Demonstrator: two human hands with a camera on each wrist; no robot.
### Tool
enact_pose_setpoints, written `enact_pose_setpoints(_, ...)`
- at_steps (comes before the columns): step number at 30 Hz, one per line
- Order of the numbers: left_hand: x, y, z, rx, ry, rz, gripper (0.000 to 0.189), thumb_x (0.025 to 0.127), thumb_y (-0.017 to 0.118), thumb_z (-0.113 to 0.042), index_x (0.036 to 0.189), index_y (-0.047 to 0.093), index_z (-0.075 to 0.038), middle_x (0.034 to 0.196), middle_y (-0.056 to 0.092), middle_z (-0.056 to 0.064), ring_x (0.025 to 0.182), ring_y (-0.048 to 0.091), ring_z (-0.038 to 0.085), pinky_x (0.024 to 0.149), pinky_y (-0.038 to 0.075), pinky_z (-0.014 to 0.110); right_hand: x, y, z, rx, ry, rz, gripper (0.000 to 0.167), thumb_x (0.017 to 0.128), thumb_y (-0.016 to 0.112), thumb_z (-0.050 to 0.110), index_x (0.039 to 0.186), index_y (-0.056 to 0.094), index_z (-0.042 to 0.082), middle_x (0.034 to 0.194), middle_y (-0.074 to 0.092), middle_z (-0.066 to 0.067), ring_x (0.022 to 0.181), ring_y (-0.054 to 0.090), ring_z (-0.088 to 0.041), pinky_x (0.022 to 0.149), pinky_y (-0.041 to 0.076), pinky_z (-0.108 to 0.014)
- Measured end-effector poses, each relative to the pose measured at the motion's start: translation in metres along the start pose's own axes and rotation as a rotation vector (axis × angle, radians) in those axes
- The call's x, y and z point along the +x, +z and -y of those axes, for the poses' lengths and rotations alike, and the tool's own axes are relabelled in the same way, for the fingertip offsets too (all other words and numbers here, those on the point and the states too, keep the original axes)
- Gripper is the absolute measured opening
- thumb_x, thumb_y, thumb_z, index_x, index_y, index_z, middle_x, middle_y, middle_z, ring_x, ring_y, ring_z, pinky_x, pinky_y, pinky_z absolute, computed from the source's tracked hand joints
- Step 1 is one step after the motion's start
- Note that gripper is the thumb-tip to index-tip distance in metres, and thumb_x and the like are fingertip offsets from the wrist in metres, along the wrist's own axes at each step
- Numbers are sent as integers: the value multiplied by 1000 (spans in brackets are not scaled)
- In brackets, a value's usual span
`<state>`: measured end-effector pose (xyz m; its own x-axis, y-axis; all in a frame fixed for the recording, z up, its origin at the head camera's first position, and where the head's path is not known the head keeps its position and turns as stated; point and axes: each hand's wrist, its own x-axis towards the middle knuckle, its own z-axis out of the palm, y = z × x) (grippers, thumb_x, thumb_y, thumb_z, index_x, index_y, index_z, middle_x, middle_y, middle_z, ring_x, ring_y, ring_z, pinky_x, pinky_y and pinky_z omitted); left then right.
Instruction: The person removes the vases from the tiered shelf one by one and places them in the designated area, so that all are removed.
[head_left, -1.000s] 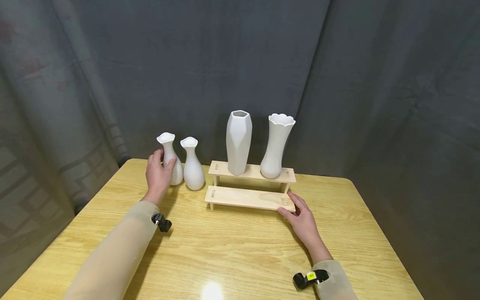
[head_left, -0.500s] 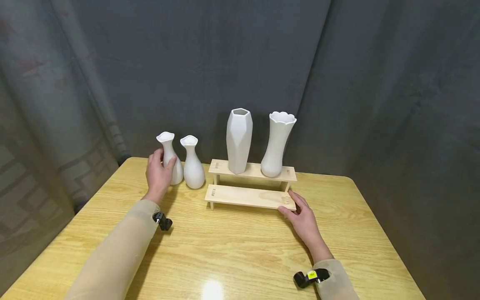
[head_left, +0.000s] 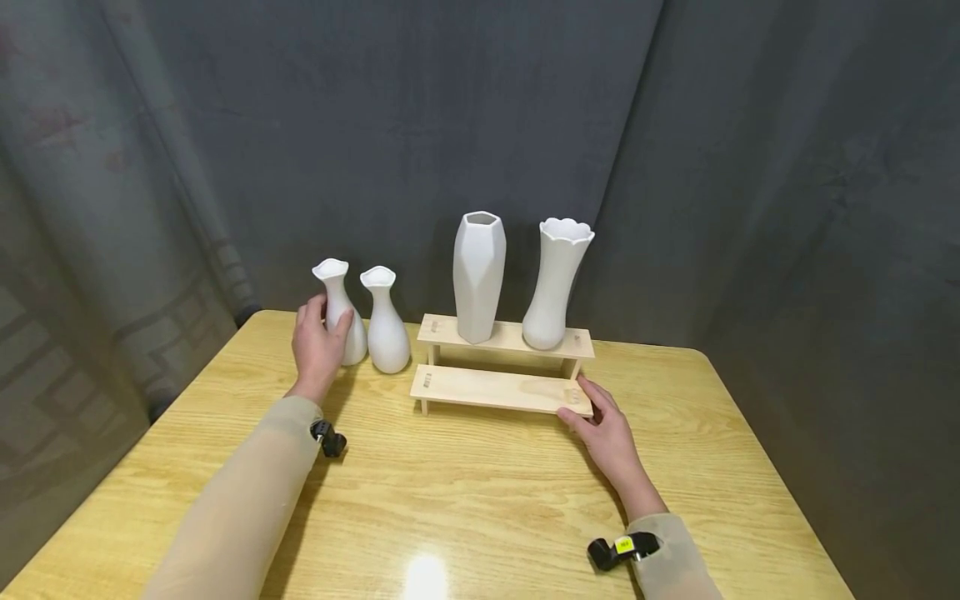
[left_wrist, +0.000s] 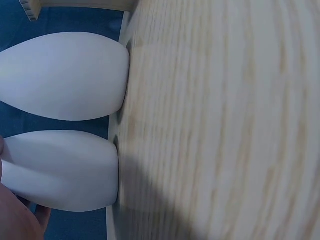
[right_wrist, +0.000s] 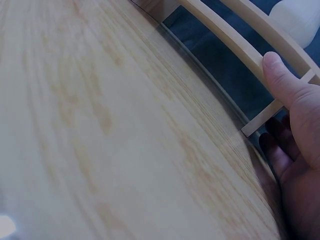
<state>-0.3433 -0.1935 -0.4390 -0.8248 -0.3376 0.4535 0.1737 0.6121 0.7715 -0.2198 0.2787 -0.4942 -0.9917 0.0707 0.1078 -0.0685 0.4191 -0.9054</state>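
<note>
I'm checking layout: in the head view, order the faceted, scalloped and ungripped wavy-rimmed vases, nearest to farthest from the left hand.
1. Ungripped wavy-rimmed vase: right of the left hand
2. Faceted vase: upper shelf, left side
3. Scalloped vase: upper shelf, right side

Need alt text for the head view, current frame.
A person's left grip holds the leftmost white vase, beside a similar vase on a wooden table. The right grip holds a two-tier stand by its lower right end; a faceted vase and scalloped vase stand on top.
</note>
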Motion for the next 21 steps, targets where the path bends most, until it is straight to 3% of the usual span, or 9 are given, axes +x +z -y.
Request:
enact_pose_setpoints(7, -1, 0, -2, 2, -10, 4, 53, 110, 71, -21, 154, 53, 2, 145, 54, 28, 137, 55, 46, 119, 44, 60, 1, 0, 0, 12, -11, 0, 83, 104, 81, 33, 173, 39, 14, 176, 34, -12, 157, 42, -31, 103, 45, -10)
enact_pose_setpoints(10, -1, 0, -2, 5, -3, -1, 53, 110, 71, -22, 153, 53, 3, 144, 55, 29, 136, 55, 47, 118, 44, 61, 1, 0, -1, 12, -11, 1, 83, 104, 81, 34, 173, 39, 15, 176, 34, -12, 158, 42, -31, 102, 44, -9)
enact_pose_setpoints(16, -1, 0, -1, 12, 2, -2, 53, 110, 71, -22, 153, 54, 3, 143, 55, 29, 135, 56, 47, 117, 44, 62, 0, 0, 1, 5, -2, 3, 83, 104, 80, 34, 173, 38, 15, 177, 33, -12, 159, 40, -31, 116, 46, -30)
enact_pose_setpoints(21, -1, 1, 1, 21, 9, -4, 54, 110, 71, -22, 155, 53, 2, 143, 55, 29, 134, 55, 48, 116, 43, 63, -2, 1, 2, 8, 6, 2, 83, 105, 80, 32, 173, 37, 15, 177, 32, -13, 159, 40, -31, 121, 44, -43)
